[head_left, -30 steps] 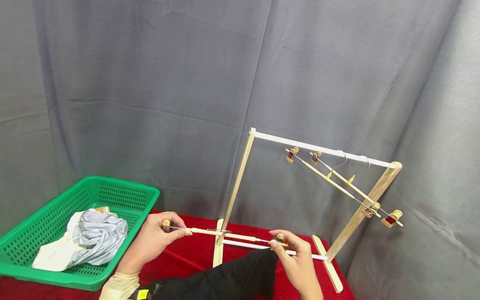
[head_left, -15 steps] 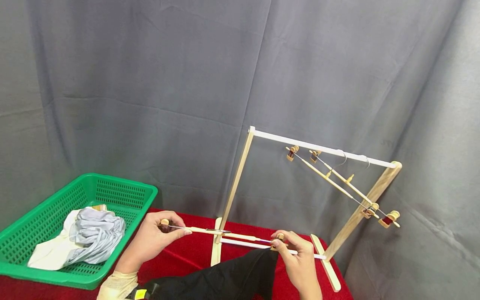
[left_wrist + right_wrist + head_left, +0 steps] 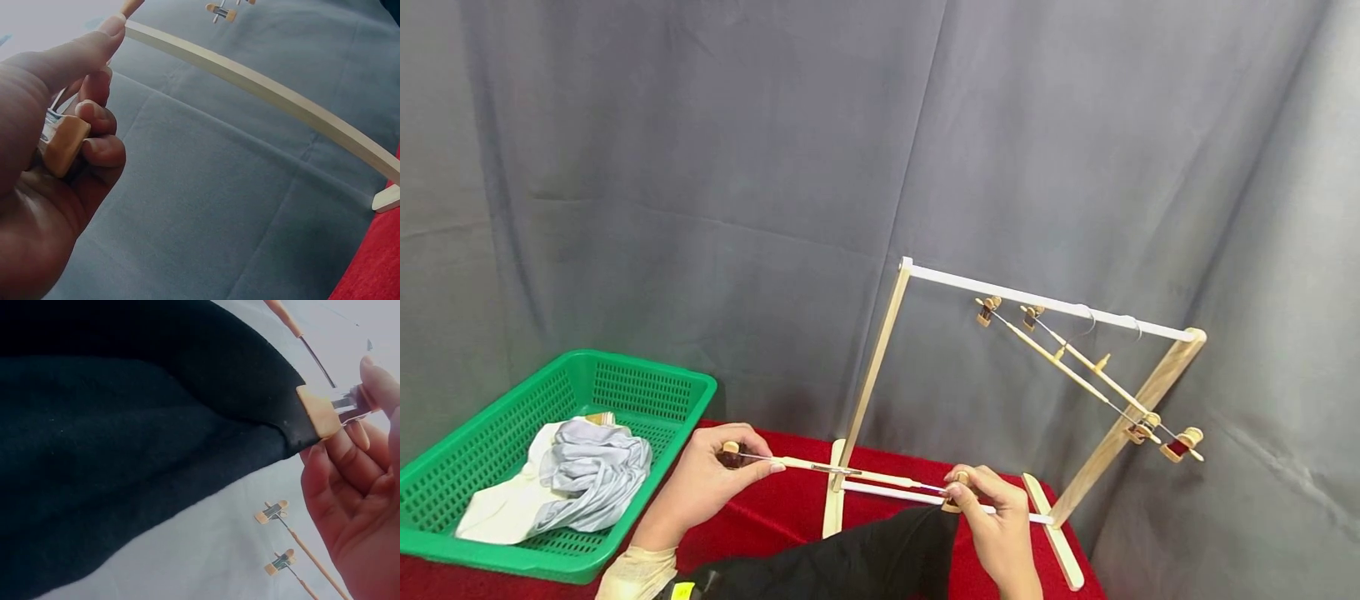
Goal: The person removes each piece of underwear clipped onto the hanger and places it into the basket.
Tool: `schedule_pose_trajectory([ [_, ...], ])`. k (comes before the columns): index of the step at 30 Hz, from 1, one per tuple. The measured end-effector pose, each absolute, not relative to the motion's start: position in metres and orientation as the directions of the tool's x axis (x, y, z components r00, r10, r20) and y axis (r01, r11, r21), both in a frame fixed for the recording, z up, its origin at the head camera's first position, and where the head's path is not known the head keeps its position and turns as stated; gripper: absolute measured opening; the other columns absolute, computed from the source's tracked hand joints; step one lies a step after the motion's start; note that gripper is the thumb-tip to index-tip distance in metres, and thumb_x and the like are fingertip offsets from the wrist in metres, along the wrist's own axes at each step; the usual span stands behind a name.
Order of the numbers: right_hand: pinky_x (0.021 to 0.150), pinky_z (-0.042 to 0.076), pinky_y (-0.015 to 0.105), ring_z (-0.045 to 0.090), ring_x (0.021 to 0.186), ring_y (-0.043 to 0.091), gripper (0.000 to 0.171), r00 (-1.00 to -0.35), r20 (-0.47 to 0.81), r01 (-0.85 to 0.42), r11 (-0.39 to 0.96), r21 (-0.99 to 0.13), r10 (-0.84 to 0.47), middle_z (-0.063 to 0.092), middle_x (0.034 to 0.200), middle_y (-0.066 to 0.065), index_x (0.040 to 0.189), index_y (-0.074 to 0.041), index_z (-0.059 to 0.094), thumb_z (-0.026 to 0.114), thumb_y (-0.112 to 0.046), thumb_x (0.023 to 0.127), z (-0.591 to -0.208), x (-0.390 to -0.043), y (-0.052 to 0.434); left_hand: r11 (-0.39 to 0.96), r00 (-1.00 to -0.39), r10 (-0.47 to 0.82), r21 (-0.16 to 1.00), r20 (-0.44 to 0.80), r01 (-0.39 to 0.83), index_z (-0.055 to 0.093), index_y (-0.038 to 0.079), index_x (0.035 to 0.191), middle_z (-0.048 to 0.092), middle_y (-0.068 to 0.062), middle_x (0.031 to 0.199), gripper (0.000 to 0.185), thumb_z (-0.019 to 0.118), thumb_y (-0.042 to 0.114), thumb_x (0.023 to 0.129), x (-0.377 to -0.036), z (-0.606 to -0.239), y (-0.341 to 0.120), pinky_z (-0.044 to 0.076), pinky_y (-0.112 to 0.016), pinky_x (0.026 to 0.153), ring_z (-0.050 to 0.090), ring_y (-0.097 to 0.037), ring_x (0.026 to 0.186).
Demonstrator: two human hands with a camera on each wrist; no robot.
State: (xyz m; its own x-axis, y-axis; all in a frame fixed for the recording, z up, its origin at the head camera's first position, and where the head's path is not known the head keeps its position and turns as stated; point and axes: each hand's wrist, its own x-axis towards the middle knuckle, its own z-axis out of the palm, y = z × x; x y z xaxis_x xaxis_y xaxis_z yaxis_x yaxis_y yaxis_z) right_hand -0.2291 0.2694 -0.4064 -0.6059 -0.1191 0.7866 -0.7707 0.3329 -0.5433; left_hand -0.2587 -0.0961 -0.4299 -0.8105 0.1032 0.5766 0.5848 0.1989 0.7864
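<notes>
Both hands hold a wooden clip hanger (image 3: 883, 477) level above the red cloth. My left hand (image 3: 718, 471) grips its left end, thumb along the bar and fingers curled at that end's wooden clip (image 3: 65, 145). Nothing shows between that clip's jaws. At the other end my right hand (image 3: 1000, 521) pinches the right clip (image 3: 320, 415), whose wooden jaws overlap a corner of a black garment (image 3: 865, 554). The garment stretches leftward from the clip across the front of the head view, its lower part out of frame. The hanger's metal hook (image 3: 837, 470) appears nearly edge-on.
A wooden rack (image 3: 880, 358) with a white top rail (image 3: 1045, 298) stands behind the hands. Two clip hangers (image 3: 1086, 362) hang at its right. A green basket (image 3: 700, 396) on the left holds crumpled grey-blue cloth (image 3: 598, 471) and white cloth (image 3: 505, 508).
My right fingers have shifted slightly on the right clip, and its wooden jaw shows more at the garment's corner. The hook has tipped to a thinner, edge-on outline. The left hand barely moves.
</notes>
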Motion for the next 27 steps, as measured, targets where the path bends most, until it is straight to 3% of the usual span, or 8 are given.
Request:
schedule_pose_trajectory([
  [5,0.063,0.053,0.017,0.062,0.072,0.003,0.027,-0.6,0.79,-0.779,0.313,-0.543,-0.125,0.067,0.08,0.007,0.095,-0.002,0.073,0.066,0.022,0.084,-0.4114,-0.2305,0.2717,0.185,-0.796,0.116,0.775,0.594,0.604,0.073,0.021,0.085,0.069,0.003,0.079,0.018,0.087,0.012,0.08,-0.2603,-0.4313,-0.0955,0.055,-0.031,0.06,0.063,-0.015,0.066],
  [15,0.06,0.054,0.021,0.061,0.066,0.008,0.02,-0.655,0.746,-0.731,0.349,-0.586,-0.118,0.067,0.074,0.007,0.088,-0.007,0.074,0.068,0.012,0.089,-0.4072,-0.2261,0.2728,0.187,-0.786,0.123,0.764,0.606,0.618,0.073,0.022,0.085,0.069,0.005,0.077,0.019,0.087,0.011,0.08,-0.2607,-0.432,-0.094,0.055,-0.03,0.06,0.064,-0.014,0.066],
  [23,0.057,0.052,0.021,0.06,0.062,0.01,0.025,-0.571,0.806,-0.798,0.334,-0.501,-0.155,0.064,0.069,0.009,0.089,-0.005,0.074,0.065,0.019,0.086,-0.4069,-0.2299,0.2737,0.191,-0.787,0.119,0.764,0.605,0.616,0.074,0.023,0.085,0.069,0.005,0.078,0.018,0.087,0.012,0.08,-0.261,-0.4327,-0.0936,0.055,-0.03,0.061,0.064,-0.015,0.068],
  [27,0.057,0.053,0.02,0.062,0.062,0.007,0.021,-0.621,0.772,-0.764,0.322,-0.559,-0.134,0.066,0.07,0.01,0.088,-0.003,0.072,0.066,0.017,0.087,-0.4057,-0.2283,0.2726,0.194,-0.787,0.114,0.763,0.607,0.616,0.074,0.023,0.084,0.069,0.006,0.077,0.017,0.087,0.012,0.08,-0.2605,-0.4319,-0.0932,0.055,-0.03,0.061,0.063,-0.015,0.068],
])
